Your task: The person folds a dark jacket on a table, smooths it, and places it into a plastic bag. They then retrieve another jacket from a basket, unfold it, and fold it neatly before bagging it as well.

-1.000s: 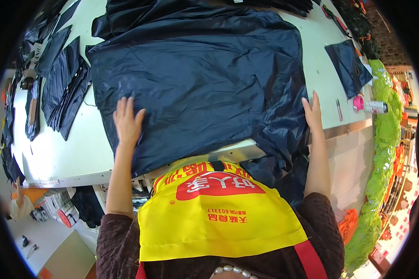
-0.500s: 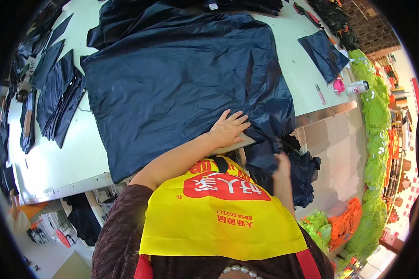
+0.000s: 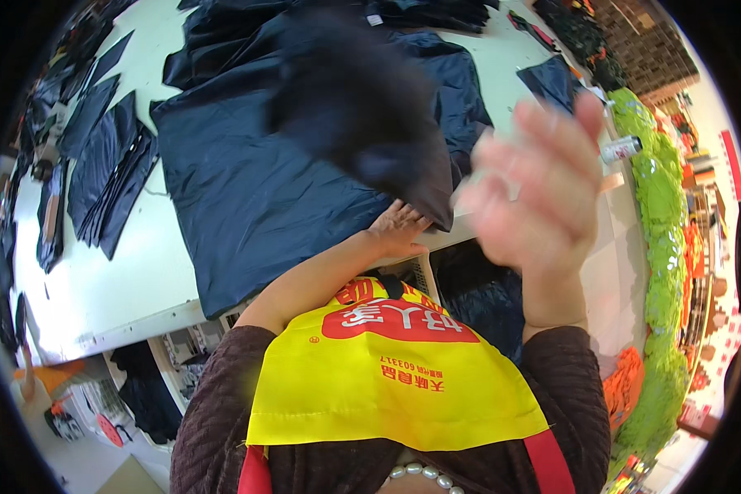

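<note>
A large sheet of dark navy cloth (image 3: 247, 189) lies over the table edge in front of me. My left hand (image 3: 399, 228) rests flat on its near edge, fingers stretched out, their tips at the lower corner of a raised flap. That dark flap of fabric (image 3: 362, 99) is in the air above the sheet, blurred by motion. To its right, my right hand (image 3: 539, 185) is lifted close to the camera, also blurred. Its fingers look apart, and no cloth shows in them.
Stacked dark cloth pieces (image 3: 107, 181) lie on the white table (image 3: 132, 288) at left. At right are a dark folded piece (image 3: 552, 82) and a can (image 3: 622, 148). Bright green fabric (image 3: 654, 239) is heaped along the right side; dark fabric (image 3: 486, 292) sits below the table edge.
My right hand has risen from the cloth's near right edge, up toward the camera. The cloth from that side has swung up and over to the left. My left hand stays nearly in place.
</note>
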Available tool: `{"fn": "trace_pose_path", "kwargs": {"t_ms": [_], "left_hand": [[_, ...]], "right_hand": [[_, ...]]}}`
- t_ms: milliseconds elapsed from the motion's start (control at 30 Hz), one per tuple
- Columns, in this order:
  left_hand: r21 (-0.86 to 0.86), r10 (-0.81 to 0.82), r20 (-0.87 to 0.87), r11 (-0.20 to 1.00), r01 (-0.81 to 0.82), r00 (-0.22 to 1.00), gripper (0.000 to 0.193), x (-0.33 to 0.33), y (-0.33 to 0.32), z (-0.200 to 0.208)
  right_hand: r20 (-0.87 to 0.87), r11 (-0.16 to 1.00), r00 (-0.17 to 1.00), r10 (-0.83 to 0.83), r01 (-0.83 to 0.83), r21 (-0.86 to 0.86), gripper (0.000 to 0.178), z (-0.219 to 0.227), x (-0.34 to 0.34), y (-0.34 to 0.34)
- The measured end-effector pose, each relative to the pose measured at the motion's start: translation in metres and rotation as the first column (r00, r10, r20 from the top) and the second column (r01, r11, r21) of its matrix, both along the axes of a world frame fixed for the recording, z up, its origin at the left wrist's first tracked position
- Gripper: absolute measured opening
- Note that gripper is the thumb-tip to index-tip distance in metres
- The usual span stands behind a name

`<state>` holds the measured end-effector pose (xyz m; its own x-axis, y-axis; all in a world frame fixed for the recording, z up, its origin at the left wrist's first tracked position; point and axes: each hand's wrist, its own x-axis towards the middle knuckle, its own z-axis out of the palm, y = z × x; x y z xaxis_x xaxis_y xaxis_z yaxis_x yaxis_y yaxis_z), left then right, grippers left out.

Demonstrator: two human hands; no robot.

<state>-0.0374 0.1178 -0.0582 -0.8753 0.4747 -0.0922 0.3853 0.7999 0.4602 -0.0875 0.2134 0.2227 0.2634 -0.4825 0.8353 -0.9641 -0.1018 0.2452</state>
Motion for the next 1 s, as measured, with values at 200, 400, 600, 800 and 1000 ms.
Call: {"fn": "trace_pose_path", "kwargs": {"t_ms": [200, 400, 600, 800, 1000], "left_hand": [[0.107, 0.178, -0.224, 0.982, -0.157, 0.958, 0.071, 0.086, -0.064, -0.015], [-0.280, 0.680, -0.120, 0.676, -0.682, 0.723, 0.080, 0.250, -0.177, 0.011], [0.404, 0.998, 0.044, -0.047, -0.913, -0.032, 0.046, 0.224, -0.228, 0.031], [0.745, 0.838, 0.502, -0.293, -0.600, 0.214, 0.023, 0.139, -0.254, 0.021], [0.662, 0.985, -0.049, 0.157, -0.732, 0.167, 0.021, 0.208, -0.211, 0.084]], "right_hand": [[0.448, 0.726, 0.684, -0.575, 0.175, 0.665, 0.063, -0.189, -0.028, -0.003], [0.274, 0.490, 0.693, -0.667, 0.131, 0.862, 0.069, -0.282, -0.011, 0.047], [0.245, 0.511, 0.723, -0.646, 0.171, 0.843, 0.070, -0.287, -0.004, 0.050], [0.242, 0.489, 0.756, -0.608, 0.117, 0.864, 0.070, -0.282, -0.010, 0.050], [0.220, 0.373, 0.775, -0.592, 0.021, 0.928, 0.076, -0.257, -0.010, 0.052]]}}
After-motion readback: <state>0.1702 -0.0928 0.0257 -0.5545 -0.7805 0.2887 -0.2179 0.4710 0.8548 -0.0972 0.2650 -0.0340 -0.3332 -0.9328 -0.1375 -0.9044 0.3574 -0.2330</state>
